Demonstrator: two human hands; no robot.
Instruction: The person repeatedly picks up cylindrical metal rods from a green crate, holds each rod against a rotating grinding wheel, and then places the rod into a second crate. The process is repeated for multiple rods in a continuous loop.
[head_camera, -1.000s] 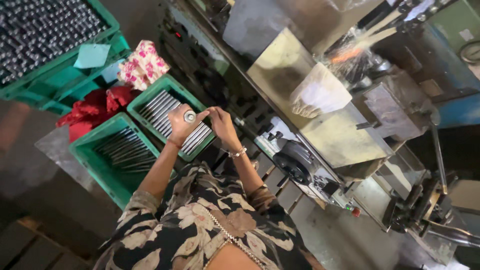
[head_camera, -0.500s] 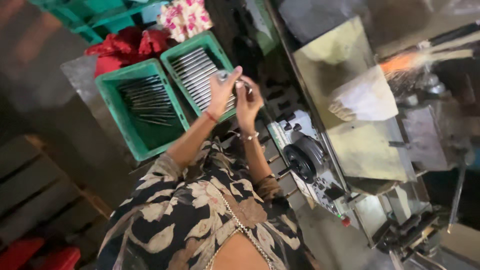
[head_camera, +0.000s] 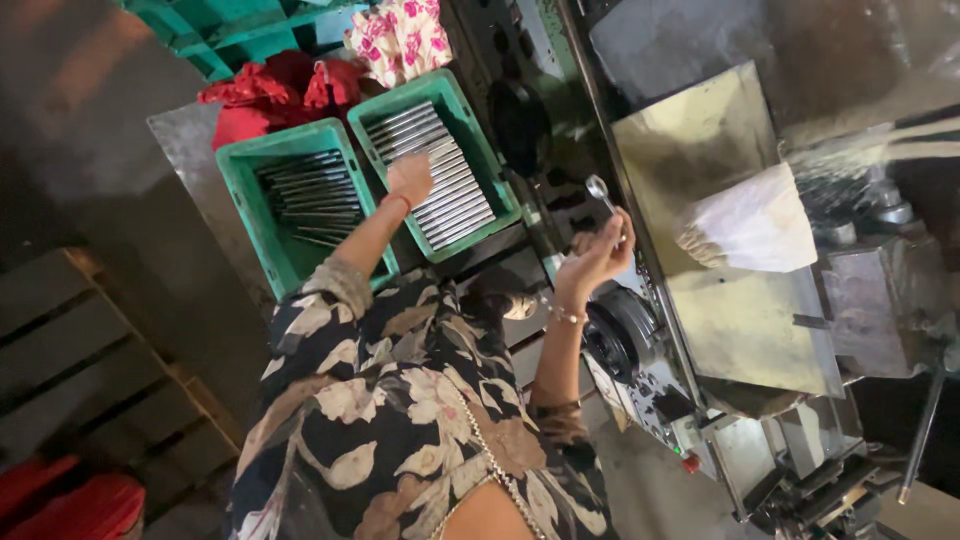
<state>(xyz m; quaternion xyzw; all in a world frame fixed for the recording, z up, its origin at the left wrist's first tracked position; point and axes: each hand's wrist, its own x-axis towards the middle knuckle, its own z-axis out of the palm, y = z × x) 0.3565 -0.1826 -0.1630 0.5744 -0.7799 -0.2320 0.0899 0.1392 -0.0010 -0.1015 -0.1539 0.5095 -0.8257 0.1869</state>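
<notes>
My right hand (head_camera: 598, 257) holds a small metal spoon (head_camera: 602, 193) up by its handle, bowl pointing toward the machine's tilted metal plate (head_camera: 720, 300). My left hand (head_camera: 410, 178) reaches down over the green crate (head_camera: 490, 170) filled with rows of shiny metal pieces, fingers curled at the stack; whether it grips one is not visible. A second green crate (head_camera: 240, 190) with darker metal pieces sits just left of it.
A polishing machine with a dark motor (head_camera: 620, 335) stands at right, a white cloth (head_camera: 755, 225) lying on its plate. Red cloth (head_camera: 270, 85) and floral cloth (head_camera: 400, 35) lie behind the crates. More green crates (head_camera: 230, 25) stand farther back. Wooden pallet (head_camera: 90, 370) at lower left.
Both hands were together over the right crate holding a spoon. Now they have parted: the right hand carries the spoon toward the machine, the left drops back to the crate.
</notes>
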